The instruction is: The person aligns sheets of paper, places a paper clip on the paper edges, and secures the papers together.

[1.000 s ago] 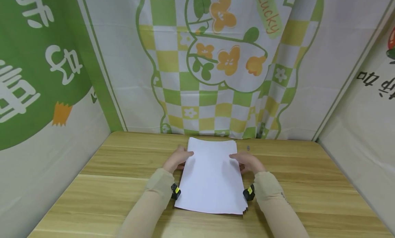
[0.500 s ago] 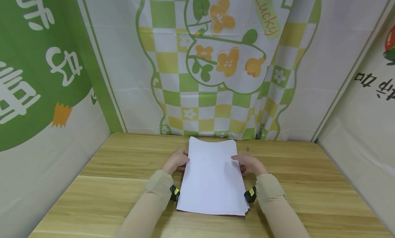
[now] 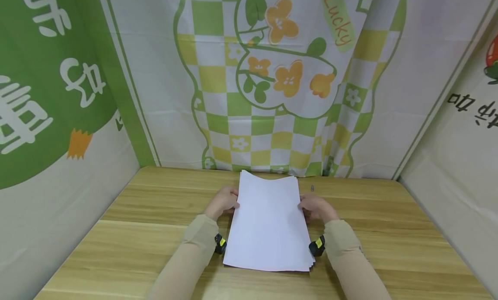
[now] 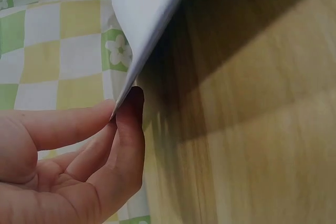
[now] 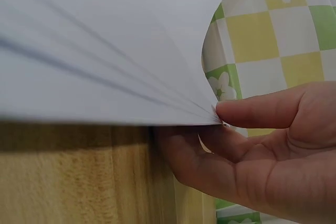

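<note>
A stack of white paper sheets (image 3: 270, 231) is held by its two long sides over the wooden table, its far edge dipping in the middle. My left hand (image 3: 223, 202) pinches the left edge between thumb and fingers; in the left wrist view the stack's edge (image 4: 152, 30) rises from the fingertips, clear of the table. On the opposite side my right hand (image 3: 316, 207) pinches the right edge, thumb on top and fingers beneath. In the right wrist view the sheets (image 5: 115, 51) fan slightly apart and meet at the thumb.
The wooden table (image 3: 148, 239) runs back to a checkered curtain (image 3: 272, 135). A small grey object (image 3: 312, 188) lies behind my right hand. Printed cloth walls (image 3: 97, 179) enclose both sides. Each wrist wears a black device with a yellow mark (image 3: 319, 244).
Both thumbs have drawn back from the top sheet to the edges, the left first. The stack has shifted slightly right, and its far edge sags more in the middle.
</note>
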{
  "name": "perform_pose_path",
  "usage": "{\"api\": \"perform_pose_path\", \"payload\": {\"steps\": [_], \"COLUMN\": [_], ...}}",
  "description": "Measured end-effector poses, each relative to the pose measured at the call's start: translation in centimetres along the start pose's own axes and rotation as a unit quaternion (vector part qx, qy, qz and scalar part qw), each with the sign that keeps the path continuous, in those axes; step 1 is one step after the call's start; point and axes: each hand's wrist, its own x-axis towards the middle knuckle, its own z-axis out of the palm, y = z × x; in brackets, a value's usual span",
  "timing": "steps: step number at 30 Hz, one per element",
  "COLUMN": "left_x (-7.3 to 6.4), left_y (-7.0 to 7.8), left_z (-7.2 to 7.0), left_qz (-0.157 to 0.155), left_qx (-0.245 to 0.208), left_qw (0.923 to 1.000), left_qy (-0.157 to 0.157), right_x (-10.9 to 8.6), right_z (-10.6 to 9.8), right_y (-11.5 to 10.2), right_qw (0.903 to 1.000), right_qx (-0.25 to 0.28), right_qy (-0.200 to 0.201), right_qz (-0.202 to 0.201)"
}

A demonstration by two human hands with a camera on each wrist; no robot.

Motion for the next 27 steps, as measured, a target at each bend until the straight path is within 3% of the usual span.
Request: {"api": "perform_pose_path", "payload": {"steps": [8, 27], "left_x": [0.01, -0.72], "left_y": [-0.41, 0.17], "left_z": [-0.14, -0.38], "left_qz": [0.010, 0.023], "left_qx": [-0.001, -0.004], "left_qw": [0.9999, 0.9982], "left_qy": [0.003, 0.056], "right_x": [0.20, -0.32], "right_z": [-0.22, -0.33], "right_y": [0.31, 0.53], "right_qw": [0.9999, 0.9995], "right_qx": [0.005, 0.010], "right_qy": [-0.009, 0.001], "right_qz": [-0.008, -0.031]}}
